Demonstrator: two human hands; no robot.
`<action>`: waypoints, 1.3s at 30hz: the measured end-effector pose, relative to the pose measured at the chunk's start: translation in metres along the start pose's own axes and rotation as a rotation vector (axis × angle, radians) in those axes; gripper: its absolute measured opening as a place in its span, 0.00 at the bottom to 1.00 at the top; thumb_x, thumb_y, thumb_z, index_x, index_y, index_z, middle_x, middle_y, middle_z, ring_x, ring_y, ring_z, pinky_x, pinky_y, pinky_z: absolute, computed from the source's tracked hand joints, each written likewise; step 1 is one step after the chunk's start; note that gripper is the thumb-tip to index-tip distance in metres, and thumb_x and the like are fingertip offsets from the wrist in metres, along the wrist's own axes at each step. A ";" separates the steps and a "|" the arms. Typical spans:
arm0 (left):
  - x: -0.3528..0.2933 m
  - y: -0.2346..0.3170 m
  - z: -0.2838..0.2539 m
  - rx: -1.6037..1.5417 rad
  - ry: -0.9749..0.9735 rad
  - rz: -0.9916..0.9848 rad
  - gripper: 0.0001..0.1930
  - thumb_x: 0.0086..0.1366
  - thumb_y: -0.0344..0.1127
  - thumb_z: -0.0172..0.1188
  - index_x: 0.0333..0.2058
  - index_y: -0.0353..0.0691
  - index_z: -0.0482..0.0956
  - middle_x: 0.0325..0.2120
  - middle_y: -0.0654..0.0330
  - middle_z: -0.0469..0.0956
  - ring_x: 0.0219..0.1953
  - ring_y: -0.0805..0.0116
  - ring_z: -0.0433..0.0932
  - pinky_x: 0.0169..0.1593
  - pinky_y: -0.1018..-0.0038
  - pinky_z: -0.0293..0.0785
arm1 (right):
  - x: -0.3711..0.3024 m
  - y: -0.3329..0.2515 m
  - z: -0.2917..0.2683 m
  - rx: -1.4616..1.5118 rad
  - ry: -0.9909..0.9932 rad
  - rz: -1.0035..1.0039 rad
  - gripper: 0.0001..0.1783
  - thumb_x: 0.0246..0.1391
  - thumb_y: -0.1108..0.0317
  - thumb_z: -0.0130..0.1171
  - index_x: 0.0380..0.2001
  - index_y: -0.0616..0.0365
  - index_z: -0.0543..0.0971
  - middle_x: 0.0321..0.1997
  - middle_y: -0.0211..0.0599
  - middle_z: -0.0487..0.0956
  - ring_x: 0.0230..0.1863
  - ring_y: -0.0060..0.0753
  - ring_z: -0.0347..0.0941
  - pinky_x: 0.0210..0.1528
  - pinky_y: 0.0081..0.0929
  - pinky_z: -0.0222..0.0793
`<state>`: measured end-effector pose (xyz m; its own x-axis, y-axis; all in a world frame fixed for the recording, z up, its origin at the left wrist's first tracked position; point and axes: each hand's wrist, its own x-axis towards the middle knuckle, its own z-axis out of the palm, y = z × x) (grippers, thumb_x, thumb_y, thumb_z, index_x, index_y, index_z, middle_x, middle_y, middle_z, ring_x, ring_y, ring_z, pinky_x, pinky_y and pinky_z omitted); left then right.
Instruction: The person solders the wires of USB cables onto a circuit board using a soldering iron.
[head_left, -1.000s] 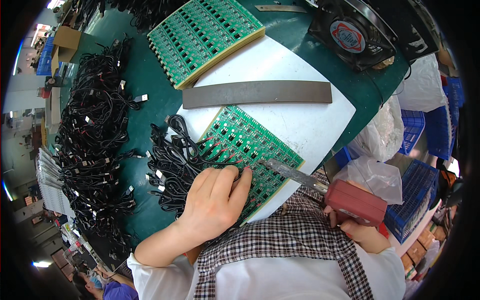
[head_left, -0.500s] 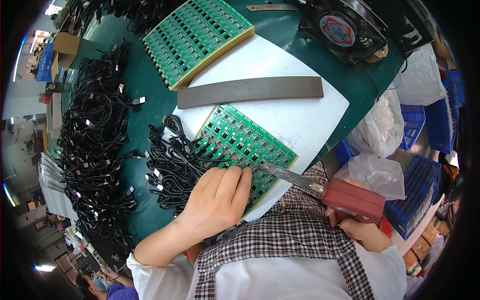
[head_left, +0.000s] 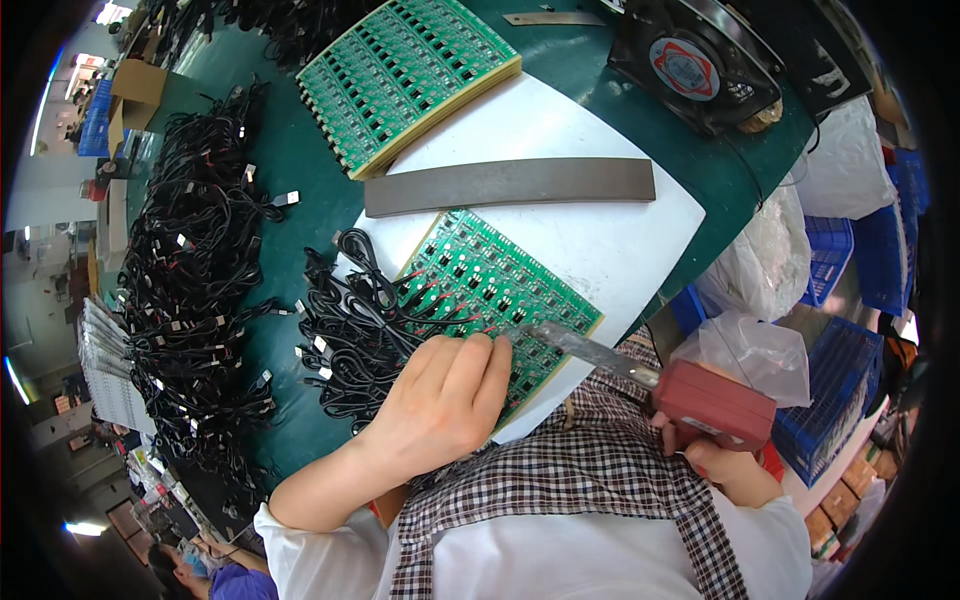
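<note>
A green circuit board panel (head_left: pixel 555 295) lies on a white sheet, with several black cables (head_left: pixel 375 310) joined to it by thin red-tipped leads. My left hand (head_left: pixel 445 395) rests over the board's near left part, fingers bent and pressed together. Their tips are at a cable's lead; the pinch itself is mostly hidden behind the knuckles. My right hand (head_left: pixel 715 455) is wrapped round the dark red body of a soldering gun (head_left: pixel 715 400). The gun's long, dirty metal tip reaches left over the board and ends close to my left fingertips.
A grey metal bar (head_left: pixel 510 186) lies across the white sheet (head_left: pixel 640 225). Beyond it stands a stack of circuit boards (head_left: pixel 410 75). Heaped black USB cables (head_left: pixel 190 270) cover the left side. A black fan (head_left: pixel 690 65) stands at the far right, above blue crates (head_left: pixel 830 400) and plastic bags.
The whole view has shifted slightly, so the table things appear a little further right. Both hands keep their grips, and the soldering gun's tip stays close to my left fingertips.
</note>
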<state>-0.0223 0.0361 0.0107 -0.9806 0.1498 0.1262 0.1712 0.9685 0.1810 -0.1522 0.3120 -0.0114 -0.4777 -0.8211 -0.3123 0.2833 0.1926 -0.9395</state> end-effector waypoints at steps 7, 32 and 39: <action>-0.002 0.005 0.004 -0.001 -0.030 -0.005 0.18 0.47 0.30 0.54 0.38 0.26 0.74 0.30 0.55 0.69 0.27 0.67 0.70 0.30 0.75 0.66 | -0.007 0.007 0.007 0.293 0.254 0.067 0.44 0.41 0.55 0.68 0.56 0.66 0.59 0.38 0.46 0.75 0.23 0.27 0.70 0.21 0.20 0.65; -0.036 -0.241 -0.022 0.241 0.739 -1.164 0.10 0.53 0.33 0.59 0.34 0.38 0.81 0.27 0.55 0.80 0.32 0.60 0.80 0.38 0.66 0.73 | 0.003 0.003 0.009 0.247 0.280 -0.018 0.40 0.46 0.51 0.65 0.54 0.64 0.62 0.37 0.50 0.73 0.21 0.30 0.69 0.17 0.21 0.66; -0.029 -0.240 -0.016 0.337 0.751 -1.143 0.07 0.53 0.32 0.62 0.31 0.37 0.81 0.26 0.57 0.78 0.30 0.59 0.78 0.36 0.67 0.72 | 0.004 0.001 0.009 0.222 0.246 -0.058 0.40 0.46 0.49 0.65 0.53 0.65 0.63 0.36 0.49 0.74 0.19 0.29 0.69 0.17 0.20 0.65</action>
<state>-0.0339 -0.2038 -0.0212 -0.2586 -0.7777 0.5730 -0.8095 0.4981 0.3107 -0.1456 0.3043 -0.0126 -0.6768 -0.6678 -0.3097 0.4115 0.0056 -0.9114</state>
